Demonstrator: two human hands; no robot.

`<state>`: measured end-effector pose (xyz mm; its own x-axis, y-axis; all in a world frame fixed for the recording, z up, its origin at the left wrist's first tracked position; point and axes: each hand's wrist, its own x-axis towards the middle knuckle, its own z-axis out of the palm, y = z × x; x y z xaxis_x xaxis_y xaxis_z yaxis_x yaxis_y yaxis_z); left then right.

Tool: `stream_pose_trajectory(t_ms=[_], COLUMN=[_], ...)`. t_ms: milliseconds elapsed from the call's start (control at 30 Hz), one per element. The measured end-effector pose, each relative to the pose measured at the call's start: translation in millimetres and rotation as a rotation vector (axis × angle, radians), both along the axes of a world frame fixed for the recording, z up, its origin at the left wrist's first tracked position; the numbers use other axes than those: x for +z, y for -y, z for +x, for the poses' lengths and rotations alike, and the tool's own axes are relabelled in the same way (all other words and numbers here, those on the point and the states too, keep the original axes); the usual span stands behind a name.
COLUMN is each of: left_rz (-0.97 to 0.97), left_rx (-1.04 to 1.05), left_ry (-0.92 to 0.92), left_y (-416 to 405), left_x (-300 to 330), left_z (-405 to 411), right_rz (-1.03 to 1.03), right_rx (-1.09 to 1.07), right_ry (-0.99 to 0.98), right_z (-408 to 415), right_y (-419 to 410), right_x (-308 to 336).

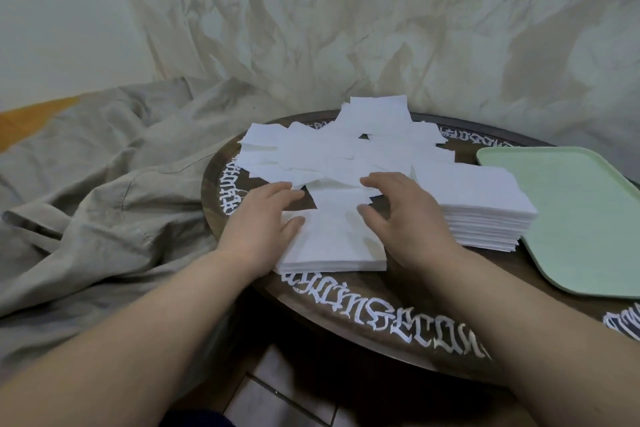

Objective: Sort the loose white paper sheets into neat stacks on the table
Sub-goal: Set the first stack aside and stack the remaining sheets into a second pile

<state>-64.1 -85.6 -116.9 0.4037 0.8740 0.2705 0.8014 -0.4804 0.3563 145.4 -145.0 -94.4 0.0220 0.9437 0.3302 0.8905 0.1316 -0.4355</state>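
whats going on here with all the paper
A person is sorting white paper sheets on a round dark table. Both the left hand and right hand rest on a low near stack. A taller stack sits right of it; a loose pile waits behind. The green tray is empty.

Green tray (pixel 571 218) cut off right

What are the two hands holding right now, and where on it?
Nothing is gripped. The left hand and right hand rest with relaxed fingers on the near stack of white sheets, one at each side edge, as if squaring it.
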Motion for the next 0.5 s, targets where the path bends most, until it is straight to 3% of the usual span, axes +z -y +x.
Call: stream_pose_trajectory(t_ms=[200, 367, 500], left_rz=[0.056, -0.005, -0.052], left_rx=[0.065, 0.077, 0.057], left_ry=[-0.036, -0.111, -0.152], left_y=[-48.0, -86.4, -107.5], left_x=[14.3, 7.4, -6.5], left_z=[-1.3, -3.8, -5.4], right_rz=[-0.12, -0.355, -0.356], right_rx=[0.032, 0.084, 0.081], right_ry=[0.129, 0.309, 0.363], right_z=[-5.1, -14.9, -15.3], right_y=[-67.5, -122.7, -156.0], right_x=[25.7, -1.3, -18.5])
